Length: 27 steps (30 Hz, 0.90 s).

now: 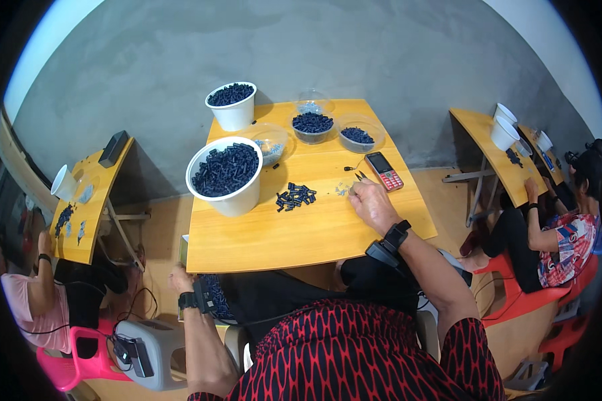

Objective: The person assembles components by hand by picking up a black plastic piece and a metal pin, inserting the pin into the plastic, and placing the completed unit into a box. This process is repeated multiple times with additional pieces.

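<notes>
My right hand (374, 206) rests on the yellow table (301, 244), fingers closed. Two dark pointed tips, looking like tweezers (360, 176), stick out past its fingers. Small pale bits (342, 190) lie just left of that hand. Further left is a loose pile of short black tube-shaped pieces (295, 196). My left hand (179, 277) hangs low beside the table's near left corner, its fingers too small and blurred to read. Close to it, below the table edge, a container of dark pieces (215, 297) is partly hidden by my leg.
White buckets heaped with black pieces stand on the left, one near (226, 200) and one far (233, 115). Clear tubs (312, 137) sit at the back. A red and black keypad phone (385, 172) lies right. People work at side tables (90, 220).
</notes>
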Each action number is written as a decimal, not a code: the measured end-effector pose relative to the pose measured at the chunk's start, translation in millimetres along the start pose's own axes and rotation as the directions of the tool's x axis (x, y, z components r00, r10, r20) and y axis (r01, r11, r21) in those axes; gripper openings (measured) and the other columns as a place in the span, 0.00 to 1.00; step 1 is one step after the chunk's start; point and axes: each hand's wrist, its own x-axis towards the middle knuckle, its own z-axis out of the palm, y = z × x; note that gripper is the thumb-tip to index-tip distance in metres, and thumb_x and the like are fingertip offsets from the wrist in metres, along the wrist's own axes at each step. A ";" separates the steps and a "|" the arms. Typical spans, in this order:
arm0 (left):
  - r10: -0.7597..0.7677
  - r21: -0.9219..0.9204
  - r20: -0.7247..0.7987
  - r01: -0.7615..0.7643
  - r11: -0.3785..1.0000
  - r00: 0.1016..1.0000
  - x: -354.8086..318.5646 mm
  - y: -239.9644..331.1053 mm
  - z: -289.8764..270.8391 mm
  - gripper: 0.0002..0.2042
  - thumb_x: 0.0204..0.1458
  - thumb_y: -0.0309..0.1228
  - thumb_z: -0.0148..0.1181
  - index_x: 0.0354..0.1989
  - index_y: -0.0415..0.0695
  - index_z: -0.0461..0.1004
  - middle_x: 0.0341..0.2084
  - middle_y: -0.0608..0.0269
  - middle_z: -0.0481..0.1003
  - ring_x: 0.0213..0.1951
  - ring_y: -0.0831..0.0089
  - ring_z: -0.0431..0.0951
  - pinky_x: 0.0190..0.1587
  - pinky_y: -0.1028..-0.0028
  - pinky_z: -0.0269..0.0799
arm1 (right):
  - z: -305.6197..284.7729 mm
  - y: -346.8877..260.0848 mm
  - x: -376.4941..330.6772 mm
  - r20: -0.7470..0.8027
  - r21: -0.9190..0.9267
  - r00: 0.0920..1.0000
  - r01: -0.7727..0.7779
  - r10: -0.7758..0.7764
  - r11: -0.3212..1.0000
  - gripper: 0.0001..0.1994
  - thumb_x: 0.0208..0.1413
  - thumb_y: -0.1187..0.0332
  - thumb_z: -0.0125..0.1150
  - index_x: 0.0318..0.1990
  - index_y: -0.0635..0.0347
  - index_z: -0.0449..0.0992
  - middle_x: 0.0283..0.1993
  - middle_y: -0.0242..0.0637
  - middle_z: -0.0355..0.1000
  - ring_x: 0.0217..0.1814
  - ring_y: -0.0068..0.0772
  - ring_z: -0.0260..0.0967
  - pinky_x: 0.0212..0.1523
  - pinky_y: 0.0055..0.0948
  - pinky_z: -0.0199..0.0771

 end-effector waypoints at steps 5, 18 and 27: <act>0.031 0.065 0.027 -0.033 0.997 0.999 20.9 -69.8 -9.1 0.21 0.54 0.45 0.51 0.22 0.38 0.78 0.15 0.56 0.75 0.17 0.65 0.74 0.21 0.66 0.69 | 1.4 -7.9 2.9 0.057 -0.087 0.998 0.026 -0.021 0.996 0.06 0.52 0.73 0.57 0.31 0.67 0.75 0.37 0.54 0.72 0.41 0.57 0.71 0.43 0.48 0.71; -0.372 0.021 -0.036 0.373 0.928 0.928 31.6 -83.5 -25.9 0.19 0.47 0.43 0.58 0.25 0.35 0.79 0.23 0.56 0.79 0.28 0.63 0.76 0.35 0.67 0.69 | -4.1 -24.2 -14.5 0.080 0.092 0.997 -0.014 0.007 0.996 0.05 0.54 0.74 0.53 0.32 0.69 0.68 0.36 0.56 0.71 0.41 0.58 0.71 0.41 0.48 0.70; 0.237 0.146 -0.402 -0.194 0.970 0.885 -41.4 46.7 6.5 0.09 0.51 0.31 0.58 0.31 0.36 0.72 0.27 0.60 0.73 0.32 0.73 0.71 0.37 0.72 0.68 | -8.1 -37.5 -44.1 0.010 0.246 0.998 0.050 -0.054 0.968 0.03 0.52 0.79 0.54 0.34 0.69 0.70 0.36 0.52 0.70 0.41 0.55 0.70 0.42 0.39 0.71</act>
